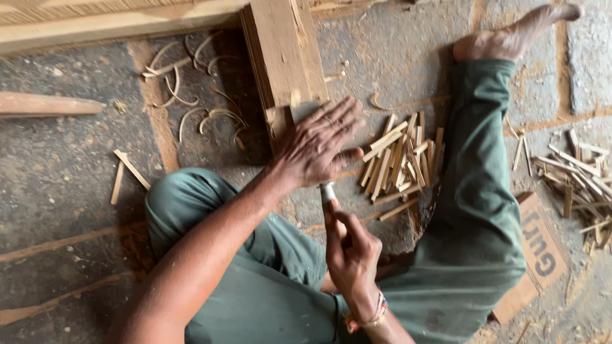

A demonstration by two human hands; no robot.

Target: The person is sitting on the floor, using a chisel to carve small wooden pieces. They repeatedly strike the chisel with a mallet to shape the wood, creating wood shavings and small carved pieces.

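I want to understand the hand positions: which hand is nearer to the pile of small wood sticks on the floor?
The left hand. It rests spread just beside the pile of small wood sticks, its thumb almost reaching them. The right hand is lower, nearer the body, gripping a tool handle.

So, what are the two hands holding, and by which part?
The right hand grips a tool handle near its metal ring. The left hand lies over the tool's front end by the wooden block; its hold is hidden.

We look straight down from our head, close over our lap and the floor (76, 191) beyond.
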